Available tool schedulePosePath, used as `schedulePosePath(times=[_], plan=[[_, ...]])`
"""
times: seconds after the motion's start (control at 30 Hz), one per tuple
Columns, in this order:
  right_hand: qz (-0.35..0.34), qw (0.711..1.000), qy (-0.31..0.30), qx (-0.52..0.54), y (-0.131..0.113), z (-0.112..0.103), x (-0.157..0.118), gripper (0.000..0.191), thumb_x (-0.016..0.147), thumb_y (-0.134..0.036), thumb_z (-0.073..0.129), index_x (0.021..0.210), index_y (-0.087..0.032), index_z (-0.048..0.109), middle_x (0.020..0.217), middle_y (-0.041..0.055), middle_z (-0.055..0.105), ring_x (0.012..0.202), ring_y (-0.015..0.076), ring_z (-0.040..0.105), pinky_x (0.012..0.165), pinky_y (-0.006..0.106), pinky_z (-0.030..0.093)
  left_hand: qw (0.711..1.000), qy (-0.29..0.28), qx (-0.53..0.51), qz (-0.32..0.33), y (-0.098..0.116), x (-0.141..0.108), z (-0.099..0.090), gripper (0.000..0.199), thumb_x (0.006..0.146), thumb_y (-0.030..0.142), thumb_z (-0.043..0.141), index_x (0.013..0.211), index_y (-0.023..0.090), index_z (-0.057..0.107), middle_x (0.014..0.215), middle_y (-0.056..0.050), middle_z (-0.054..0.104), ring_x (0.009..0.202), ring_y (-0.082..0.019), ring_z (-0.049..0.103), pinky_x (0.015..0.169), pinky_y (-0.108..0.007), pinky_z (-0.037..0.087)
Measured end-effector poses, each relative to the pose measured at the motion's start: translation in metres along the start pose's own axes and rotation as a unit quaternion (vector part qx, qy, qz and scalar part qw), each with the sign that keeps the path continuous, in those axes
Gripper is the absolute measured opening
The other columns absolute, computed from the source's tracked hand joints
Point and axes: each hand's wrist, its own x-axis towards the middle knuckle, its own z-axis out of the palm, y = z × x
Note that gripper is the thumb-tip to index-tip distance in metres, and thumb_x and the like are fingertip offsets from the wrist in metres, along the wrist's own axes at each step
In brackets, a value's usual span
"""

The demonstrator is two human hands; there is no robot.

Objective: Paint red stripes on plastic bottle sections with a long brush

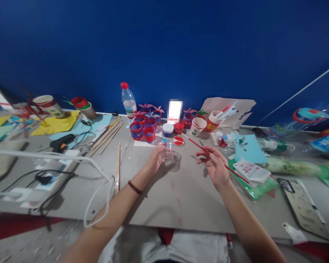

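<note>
My left hand (154, 159) is closed round a clear ribbed plastic cup (168, 151), holding it just above the table. In my right hand (217, 166) is a thin red paintbrush (199, 146), gripped between thumb and fingers with its tip slanting up and left. Beyond that tip lies a round lid with red paint (178, 141). Behind the cup stand a white-lidded jar (167, 130), a small red pot (178, 128) and several red and purple painted cups (149, 133) with paper leaf tops.
A red-capped bottle (129, 102) and wooden sticks (107, 137) are at back left. Paper cups with pens (214, 121) stand right of centre. A power strip (50, 175) with a white cable (98, 168) lies left. A phone (301, 206) and green packets (256, 182) lie right.
</note>
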Motion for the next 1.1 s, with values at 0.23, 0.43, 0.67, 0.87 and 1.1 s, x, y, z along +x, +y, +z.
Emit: schedulePosePath(times=[0.23, 0.43, 0.67, 0.87, 1.1], plan=[[0.005, 0.998, 0.05, 0.028, 0.005, 0.01, -0.003, 0.024, 0.075, -0.042, 0.078, 0.085, -0.022, 0.067, 0.07, 0.0026, 0.075, 0.067, 0.0184, 0.071, 0.054, 0.029, 0.056, 0.995, 0.007, 0.083, 0.061, -0.001, -0.005, 0.008, 0.051, 0.063, 0.036, 0.088, 0.101, 0.017, 0.06, 0.091, -0.005, 0.07, 0.081, -0.019, 0.068, 0.084, -0.037, 0.05], [0.002, 0.998, 0.061, 0.024, 0.006, 0.011, -0.002, 0.034, 0.076, -0.049, 0.076, 0.081, -0.024, 0.053, 0.068, 0.0013, 0.075, 0.062, 0.0198, 0.071, 0.051, 0.03, 0.056, 0.994, 0.003, 0.097, 0.043, -0.003, -0.004, 0.007, 0.053, 0.061, 0.029, 0.09, 0.101, 0.019, 0.056, 0.09, -0.004, 0.071, 0.084, -0.02, 0.069, 0.086, -0.038, 0.05], [0.005, 0.999, 0.051, 0.005, 0.01, 0.011, -0.003, 0.033, 0.079, -0.05, 0.073, 0.086, -0.025, 0.053, 0.066, 0.0004, 0.074, 0.065, 0.0215, 0.073, 0.054, 0.033, 0.06, 0.996, -0.011, 0.081, 0.025, -0.008, -0.003, 0.005, 0.053, 0.061, 0.025, 0.091, 0.101, 0.018, 0.057, 0.09, -0.004, 0.07, 0.086, -0.019, 0.069, 0.086, -0.037, 0.05], [0.01, 0.999, 0.042, -0.011, 0.011, 0.013, -0.004, 0.035, 0.08, -0.052, 0.072, 0.089, -0.023, 0.054, 0.068, 0.0015, 0.074, 0.067, 0.022, 0.074, 0.054, 0.034, 0.062, 0.995, -0.028, 0.092, 0.021, -0.011, -0.002, 0.002, 0.051, 0.062, 0.026, 0.09, 0.101, 0.017, 0.058, 0.092, -0.005, 0.071, 0.082, -0.017, 0.068, 0.084, -0.036, 0.051], [0.014, 0.998, 0.053, -0.04, 0.009, 0.016, -0.005, 0.038, 0.079, -0.055, 0.072, 0.09, -0.024, 0.053, 0.068, 0.0021, 0.073, 0.067, 0.0228, 0.075, 0.053, 0.034, 0.062, 0.995, -0.023, 0.098, 0.026, -0.012, -0.004, 0.004, 0.047, 0.063, 0.023, 0.089, 0.099, 0.018, 0.06, 0.094, -0.005, 0.071, 0.083, -0.017, 0.068, 0.088, -0.037, 0.05]])
